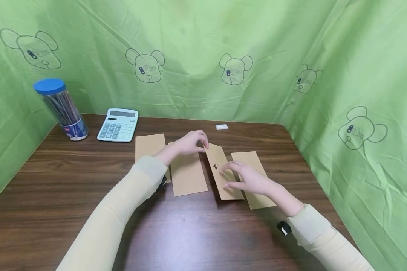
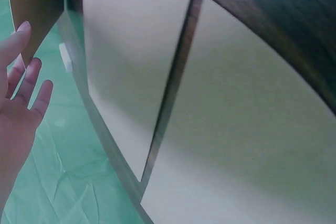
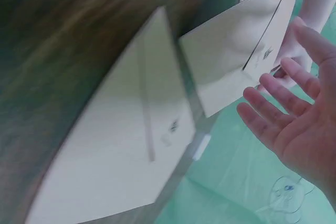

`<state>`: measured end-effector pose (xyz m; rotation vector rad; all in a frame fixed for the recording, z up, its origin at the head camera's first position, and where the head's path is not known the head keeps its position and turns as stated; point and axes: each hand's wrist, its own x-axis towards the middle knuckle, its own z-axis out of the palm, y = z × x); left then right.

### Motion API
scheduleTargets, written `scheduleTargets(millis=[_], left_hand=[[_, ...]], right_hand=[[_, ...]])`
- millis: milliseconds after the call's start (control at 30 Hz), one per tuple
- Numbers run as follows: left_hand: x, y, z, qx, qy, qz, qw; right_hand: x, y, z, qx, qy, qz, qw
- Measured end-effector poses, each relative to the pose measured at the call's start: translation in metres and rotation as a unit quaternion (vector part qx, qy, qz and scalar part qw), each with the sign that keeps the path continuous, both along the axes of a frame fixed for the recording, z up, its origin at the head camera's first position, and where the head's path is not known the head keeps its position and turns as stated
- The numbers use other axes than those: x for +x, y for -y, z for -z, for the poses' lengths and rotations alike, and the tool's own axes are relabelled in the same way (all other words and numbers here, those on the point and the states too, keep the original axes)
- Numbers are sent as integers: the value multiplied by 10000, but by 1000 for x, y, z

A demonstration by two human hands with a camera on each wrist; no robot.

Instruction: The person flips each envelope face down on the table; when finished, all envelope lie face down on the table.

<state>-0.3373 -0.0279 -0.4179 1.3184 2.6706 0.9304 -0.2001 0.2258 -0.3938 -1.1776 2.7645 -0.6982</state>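
Kraft-brown paper fills the work here: four slim rectangular pieces in a row on the dark wood desk (image 1: 176, 241). From where the person sits, the third piece (image 1: 218, 160) is tilted up, its top corner pinched between the thumb and finger of the left hand (image 1: 190, 143). The right hand (image 1: 245, 176) is at four o'clock from that grip, fingers loosely bent and grasping nothing; whether they touch the paper, I can't tell. Around the tilted piece, the second piece (image 1: 190, 177) lies flat at nine o'clock, the first piece (image 1: 149, 145) beyond it towards ten, the fourth piece (image 1: 257, 199) flat at three. I'd judge the handling well along: three are down, spread and seemingly settled, and only the raised one is left, though I can't say whether it's being lifted or lowered.
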Motion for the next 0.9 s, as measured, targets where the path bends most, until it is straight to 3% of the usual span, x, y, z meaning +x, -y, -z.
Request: scheduleTargets(millis=[567,900], left_hand=[[-5,0,-27,233,-16,-167,9996],[-2,-6,-45,121,-220,-118,9996]], right_hand=[[-3,25,-28,-452,659,241,9965],[-5,18,-39,-442,-100,396,9982]])
